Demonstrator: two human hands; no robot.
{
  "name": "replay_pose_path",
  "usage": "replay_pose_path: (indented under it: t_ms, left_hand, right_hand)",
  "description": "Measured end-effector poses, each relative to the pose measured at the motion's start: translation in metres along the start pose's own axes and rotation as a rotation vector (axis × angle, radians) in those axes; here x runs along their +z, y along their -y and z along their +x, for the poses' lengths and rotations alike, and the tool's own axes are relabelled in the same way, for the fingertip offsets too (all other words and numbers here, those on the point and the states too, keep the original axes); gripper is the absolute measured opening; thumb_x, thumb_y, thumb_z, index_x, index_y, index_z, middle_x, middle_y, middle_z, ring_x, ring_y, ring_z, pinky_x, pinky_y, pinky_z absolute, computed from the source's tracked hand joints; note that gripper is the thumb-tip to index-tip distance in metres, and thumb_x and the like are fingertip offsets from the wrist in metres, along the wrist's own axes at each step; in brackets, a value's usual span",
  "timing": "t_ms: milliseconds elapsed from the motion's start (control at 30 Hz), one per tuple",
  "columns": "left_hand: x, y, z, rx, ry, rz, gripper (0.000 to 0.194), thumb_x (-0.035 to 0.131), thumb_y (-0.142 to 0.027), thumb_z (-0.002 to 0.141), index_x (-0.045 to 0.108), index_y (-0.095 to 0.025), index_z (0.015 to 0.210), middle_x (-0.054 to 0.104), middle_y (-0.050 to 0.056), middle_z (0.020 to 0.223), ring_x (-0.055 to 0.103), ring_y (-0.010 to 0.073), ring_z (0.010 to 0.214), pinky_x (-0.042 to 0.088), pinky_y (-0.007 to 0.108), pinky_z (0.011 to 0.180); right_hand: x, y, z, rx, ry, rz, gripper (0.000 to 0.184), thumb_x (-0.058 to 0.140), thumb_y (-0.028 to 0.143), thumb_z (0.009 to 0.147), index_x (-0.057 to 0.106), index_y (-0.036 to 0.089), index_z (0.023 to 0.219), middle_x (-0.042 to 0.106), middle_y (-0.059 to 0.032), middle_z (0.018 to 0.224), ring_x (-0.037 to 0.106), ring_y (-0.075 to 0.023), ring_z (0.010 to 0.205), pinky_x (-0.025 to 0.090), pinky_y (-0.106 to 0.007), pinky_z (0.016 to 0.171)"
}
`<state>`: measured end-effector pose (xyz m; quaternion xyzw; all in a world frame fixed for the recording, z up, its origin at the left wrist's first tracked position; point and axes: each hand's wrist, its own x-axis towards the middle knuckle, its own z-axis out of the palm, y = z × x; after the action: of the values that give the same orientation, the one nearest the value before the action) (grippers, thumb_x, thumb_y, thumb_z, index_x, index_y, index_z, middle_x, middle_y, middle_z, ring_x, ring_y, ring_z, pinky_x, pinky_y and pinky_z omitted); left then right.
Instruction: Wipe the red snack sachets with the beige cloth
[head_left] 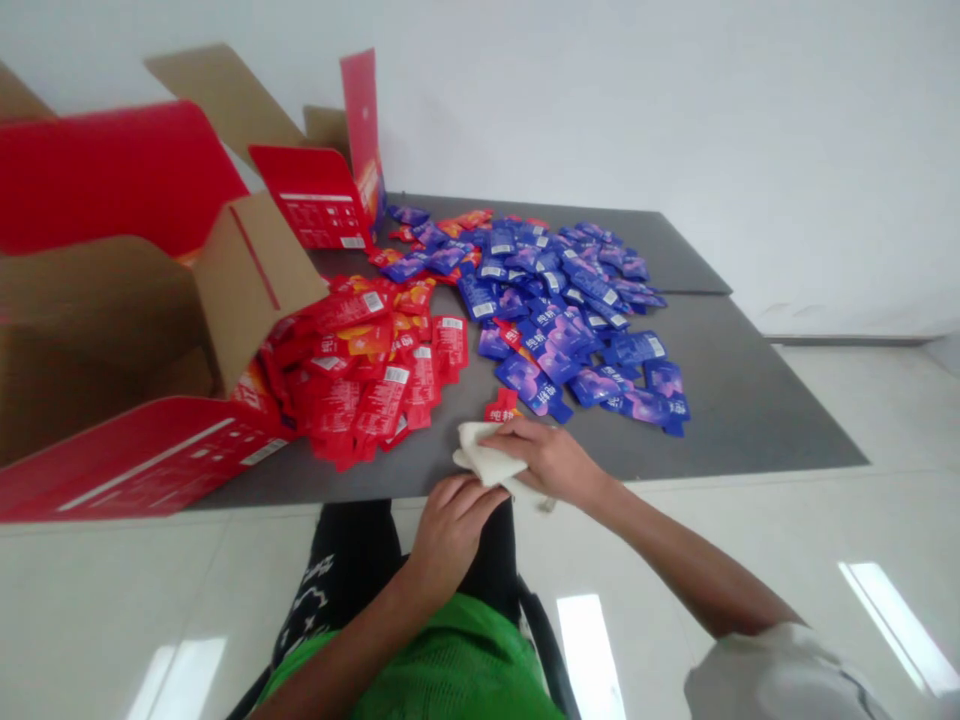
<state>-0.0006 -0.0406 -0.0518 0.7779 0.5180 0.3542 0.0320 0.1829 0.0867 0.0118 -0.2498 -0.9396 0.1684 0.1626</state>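
My right hand is closed on a folded white cloth at the table's front edge. Just beyond the cloth, a red pouch shows only its upper part; the cloth and fingers cover the rest. My left hand is at the same edge, its fingers bent together against the near side of the cloth. What those fingers grip is hidden. To the left lies a heap of red pouches, and further back on the right is a pile of blue-purple pouches with a few red ones among them.
A large open red carton stands on the left of the grey table, its flaps spread. Behind it is another open red carton. A white wall rises behind the table.
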Motion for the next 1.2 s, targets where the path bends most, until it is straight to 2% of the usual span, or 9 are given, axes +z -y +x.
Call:
replay_pose_path:
  t_ms: [167,267,400,500,633,767,900,1100,1200]
  left_hand:
    - [-0.003,-0.001,0.003,-0.008,0.016,-0.078,0.029,0.049,-0.014,0.102,0.072,-0.024,0.118,0.075,0.003,0.117,0.065,0.0208,0.112,0.053,0.039,0.098]
    - [-0.002,0.000,0.002,-0.008,0.015,-0.075,0.030,0.049,-0.013,0.102,0.072,-0.024,0.118,0.075,0.003,0.116,0.065,0.0211,0.110,0.053,0.039,0.097]
    - [-0.001,0.001,-0.001,-0.001,0.010,-0.022,0.029,0.049,-0.016,0.103,0.074,-0.025,0.115,0.076,0.004,0.100,0.066,0.0224,0.097,0.054,0.039,0.088]
    - [-0.003,0.002,-0.001,-0.004,0.040,-0.066,0.029,0.049,-0.016,0.103,0.071,-0.024,0.120,0.075,0.004,0.113,0.065,0.0225,0.108,0.052,0.039,0.096]
    - [-0.003,0.002,0.001,-0.011,0.038,-0.102,0.029,0.049,-0.014,0.102,0.071,-0.023,0.120,0.074,0.002,0.122,0.063,0.0208,0.115,0.050,0.038,0.102]
    - [-0.001,0.002,-0.001,-0.017,0.028,-0.089,0.031,0.048,-0.012,0.102,0.071,-0.023,0.119,0.075,0.002,0.117,0.063,0.0208,0.111,0.052,0.037,0.097]
    - [-0.001,0.002,-0.002,-0.004,0.012,-0.050,0.028,0.051,-0.012,0.100,0.074,-0.024,0.112,0.076,0.003,0.101,0.064,0.0217,0.097,0.054,0.038,0.089]
    - [-0.004,0.002,0.002,-0.015,0.045,-0.128,0.026,0.050,-0.012,0.102,0.073,-0.021,0.111,0.074,0.002,0.123,0.062,0.0202,0.115,0.051,0.037,0.100]
    - [-0.003,0.002,0.001,-0.012,0.037,-0.132,0.028,0.048,-0.012,0.102,0.073,-0.021,0.109,0.074,0.002,0.121,0.063,0.0199,0.115,0.052,0.037,0.098]
  right_hand:
    - [-0.017,-0.034,0.020,0.189,-0.085,-0.164,0.050,0.061,0.006,0.089,0.065,0.021,0.135,0.068,-0.0110,0.127,0.069,-0.0249,0.110,0.057,-0.033,0.090]
    - [-0.022,-0.016,0.009,0.122,-0.115,-0.104,0.055,0.059,0.007,0.090,0.060,0.026,0.142,0.066,-0.0090,0.130,0.067,-0.0229,0.113,0.057,-0.031,0.092]
    - [-0.005,0.011,-0.008,-0.011,-0.016,-0.007,0.045,0.063,0.015,0.093,0.064,0.026,0.137,0.070,-0.0068,0.125,0.070,-0.0207,0.106,0.058,-0.029,0.088]
    - [0.001,-0.007,0.005,0.052,-0.009,-0.005,0.042,0.065,0.014,0.092,0.067,0.024,0.133,0.070,-0.0079,0.125,0.070,-0.0208,0.107,0.057,-0.029,0.090]
    - [-0.016,-0.037,0.031,0.188,-0.027,-0.145,0.047,0.061,0.007,0.090,0.066,0.021,0.134,0.069,-0.0100,0.126,0.070,-0.0230,0.107,0.057,-0.030,0.089]
    - [-0.021,-0.011,0.018,0.118,-0.067,-0.092,0.052,0.060,0.009,0.092,0.061,0.023,0.141,0.067,-0.0096,0.130,0.068,-0.0224,0.112,0.056,-0.030,0.093]
    - [-0.004,0.013,-0.002,0.006,0.035,0.026,0.042,0.063,0.016,0.094,0.065,0.025,0.135,0.070,-0.0061,0.124,0.070,-0.0196,0.105,0.057,-0.027,0.088]
    - [-0.011,-0.034,0.033,0.188,0.010,-0.128,0.045,0.063,0.008,0.090,0.066,0.021,0.133,0.068,-0.0094,0.127,0.070,-0.0223,0.107,0.057,-0.029,0.089]
    - [-0.021,-0.028,0.034,0.195,0.002,-0.168,0.051,0.060,0.006,0.090,0.063,0.022,0.138,0.067,-0.0097,0.128,0.070,-0.0232,0.107,0.058,-0.030,0.088]
